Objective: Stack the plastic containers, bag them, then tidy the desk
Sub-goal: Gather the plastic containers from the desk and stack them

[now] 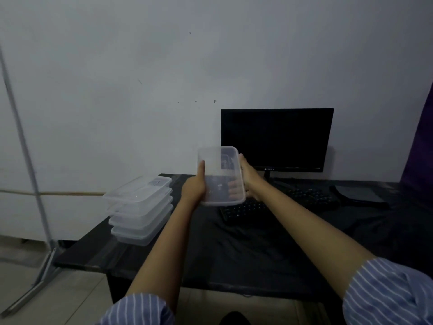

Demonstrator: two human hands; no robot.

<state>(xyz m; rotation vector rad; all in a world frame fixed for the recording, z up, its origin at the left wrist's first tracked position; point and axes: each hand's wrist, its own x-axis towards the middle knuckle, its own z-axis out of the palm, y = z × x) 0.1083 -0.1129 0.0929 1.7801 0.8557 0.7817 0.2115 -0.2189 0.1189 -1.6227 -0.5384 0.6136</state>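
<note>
Dark desk (246,254), grey wall (164,66), stacked containers (140,209).

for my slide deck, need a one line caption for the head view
Both hands, left hand and right hand, lift a clear container beside the stack.

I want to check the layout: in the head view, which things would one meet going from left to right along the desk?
Stack of plastic containers → left hand → held plastic container → right hand → monitor → dark flat pouch.
</note>
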